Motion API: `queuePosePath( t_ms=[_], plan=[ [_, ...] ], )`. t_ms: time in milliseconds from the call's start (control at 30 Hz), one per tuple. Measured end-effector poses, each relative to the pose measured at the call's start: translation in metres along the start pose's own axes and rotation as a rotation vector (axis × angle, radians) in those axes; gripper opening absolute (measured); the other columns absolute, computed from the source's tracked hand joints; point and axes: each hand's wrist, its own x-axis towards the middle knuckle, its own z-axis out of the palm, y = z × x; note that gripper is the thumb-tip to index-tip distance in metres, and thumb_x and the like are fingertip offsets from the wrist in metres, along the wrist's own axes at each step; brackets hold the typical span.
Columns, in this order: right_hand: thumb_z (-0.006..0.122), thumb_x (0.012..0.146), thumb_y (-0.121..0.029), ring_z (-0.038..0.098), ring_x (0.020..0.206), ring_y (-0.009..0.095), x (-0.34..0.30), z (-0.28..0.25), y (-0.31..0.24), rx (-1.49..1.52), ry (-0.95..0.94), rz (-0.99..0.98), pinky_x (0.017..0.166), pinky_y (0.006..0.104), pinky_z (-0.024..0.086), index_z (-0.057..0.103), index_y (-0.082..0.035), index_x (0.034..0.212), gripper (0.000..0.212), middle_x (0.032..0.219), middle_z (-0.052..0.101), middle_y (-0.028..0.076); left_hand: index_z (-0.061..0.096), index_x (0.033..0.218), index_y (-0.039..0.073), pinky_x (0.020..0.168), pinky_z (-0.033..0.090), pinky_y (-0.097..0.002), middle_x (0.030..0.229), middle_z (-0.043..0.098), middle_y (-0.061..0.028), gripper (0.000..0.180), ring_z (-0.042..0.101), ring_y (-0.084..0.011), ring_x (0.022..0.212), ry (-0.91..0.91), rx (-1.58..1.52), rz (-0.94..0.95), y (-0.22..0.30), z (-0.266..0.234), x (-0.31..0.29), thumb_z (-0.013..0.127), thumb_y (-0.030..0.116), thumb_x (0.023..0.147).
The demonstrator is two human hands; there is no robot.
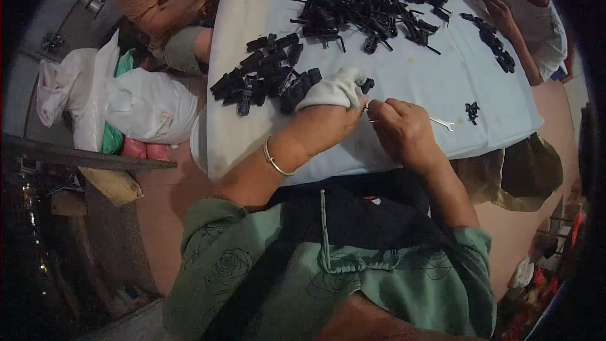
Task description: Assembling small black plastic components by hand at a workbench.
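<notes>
My left hand (338, 91), partly covered by a white cloth glove, is closed on a small black plastic part (368, 85) that shows at its fingertips. Close against it, my right hand (404, 127) grips a silver open-end wrench (443, 124), whose forked end sticks out to the right. Thin metal also shows between the two hands, but what it joins is hidden by my fingers. Just left of my left hand lies a heap of black plastic parts (262, 72). To the right, a few tiny black pieces (472, 112) sit on the white-covered table (429, 76).
A big pile of black parts with rods (372, 0) fills the table's far side. A row of black parts (489, 41) lies before a person (536, 19) at right. Another person (164, 0) sits at far left. White plastic bags (148, 104) stand left; a brown sack (530, 173) is right.
</notes>
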Motion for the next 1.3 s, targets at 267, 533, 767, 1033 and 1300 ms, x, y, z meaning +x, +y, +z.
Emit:
queuePosePath(
  t_ms=[267,533,767,1033,1300],
  plan=[
    [0.06,0.072,-0.005,0.047,0.047,0.021,0.004,0.012,-0.01,0.133,0.127,0.136,0.045,0.0321,0.038,0.053,-0.005,0.08,0.01,0.059,0.05,0.008,0.051,0.104,0.001,0.053,0.045,-0.0239,0.078,0.057,-0.003,0.023,0.053,-0.0092,0.063,-0.093,-0.489,-0.296,-0.007,0.0,0.001,0.054,0.008,0.082],
    [0.054,0.086,-0.02,0.043,0.056,0.01,0.011,0.013,0.003,0.771,0.043,0.68,0.053,0.0262,0.039,0.055,0.001,0.078,0.022,0.059,0.049,0.007,0.05,0.106,-0.002,0.047,0.043,-0.019,0.076,0.056,-0.0016,0.027,0.05,-0.0042,0.056,-0.083,-0.605,-0.237,0.001,-0.002,-0.003,0.055,0.007,0.081],
    [0.044,0.091,-0.028,0.035,0.06,0.005,0.006,0.012,-0.003,0.737,-0.07,0.554,0.053,0.0208,0.031,0.051,-0.002,0.076,0.031,0.064,0.041,-0.004,0.048,0.108,-0.003,0.048,0.043,-0.0184,0.077,0.056,-0.0014,0.03,0.05,-0.0034,0.057,-0.036,-0.468,-0.185,-0.001,0.004,-0.007,0.055,0.007,0.08],
    [0.042,0.092,-0.028,0.035,0.06,0.005,0.004,0.018,-0.004,0.86,-0.106,0.689,0.054,0.021,0.033,0.051,-0.003,0.076,0.032,0.063,0.041,-0.005,0.056,0.095,-0.003,0.063,0.047,-0.0341,0.076,0.058,-0.0174,0.023,0.058,-0.0309,0.069,0.082,-0.214,0.058,-0.001,0.006,-0.01,0.056,0.01,0.075],
    [0.042,0.092,-0.026,0.037,0.061,0.004,0.007,0.035,-0.002,0.989,-0.029,0.684,0.055,0.0209,0.034,0.054,-0.002,0.08,0.029,0.065,0.044,-0.005,0.055,0.092,-0.002,0.067,0.046,-0.0326,0.081,0.059,-0.0174,0.02,0.058,-0.028,0.075,0.125,-0.259,0.018,-0.002,0.008,-0.009,0.056,0.009,0.075]
  ],
)
